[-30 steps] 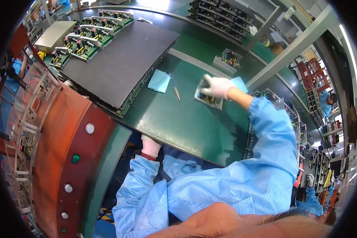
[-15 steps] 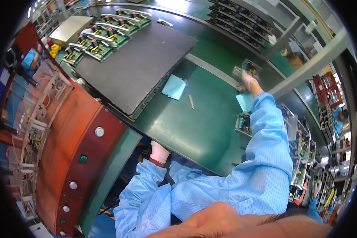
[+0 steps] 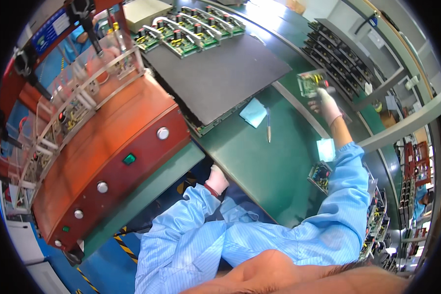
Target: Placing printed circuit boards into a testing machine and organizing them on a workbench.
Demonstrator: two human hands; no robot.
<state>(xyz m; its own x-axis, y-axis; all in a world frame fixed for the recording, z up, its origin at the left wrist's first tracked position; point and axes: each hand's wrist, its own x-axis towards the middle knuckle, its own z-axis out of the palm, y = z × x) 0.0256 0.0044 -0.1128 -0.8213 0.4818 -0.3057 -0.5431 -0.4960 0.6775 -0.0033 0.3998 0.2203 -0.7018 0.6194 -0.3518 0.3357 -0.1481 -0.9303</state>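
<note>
Green board (image 3: pixel 307 86) beyond far edge of counter (image 3: pixel 279 171) could drop if right hand's (image 3: pixel 327 104) apparent one-end pinch slips (left hand (image 3: pixel 217 180): pose unreadable).

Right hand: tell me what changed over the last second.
The right hand moved one circuit board right, let it go, reached farther away and now holds another board, tilted. The left hand stayed by the table's near edge; the pen lay still.
</note>
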